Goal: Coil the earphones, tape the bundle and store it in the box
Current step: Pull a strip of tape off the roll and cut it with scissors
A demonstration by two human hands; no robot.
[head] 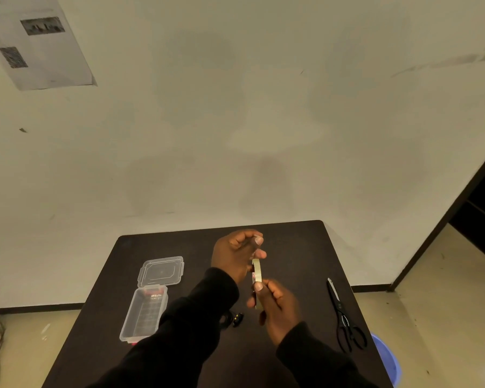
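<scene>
Dark table standing against a pale wall, carrying everything here. Two hands working above its middle, both in black sleeves.

Left hand raised over the table's far half, fingers curling in with thumb and forefinger pinching together at the top; whether a tape end is lying between them cannot be told. Its lower fingers are reaching to the top edge of the tape roll.

Right hand sitting nearer the body, thumb and fingers gripping the lower part of the roll. Roll is standing edge-on to the camera, pale and thin, one in count.

One clear plastic box lying open at the left, something red showing at its far end; its one clear lid lying flat just beyond it.

One pair of black scissors lying on the right side, blades pointing away.

Earphones showing as a small dark bundle on the table between the forearms, mostly hiding behind the left sleeve; coiling cannot be judged.
</scene>
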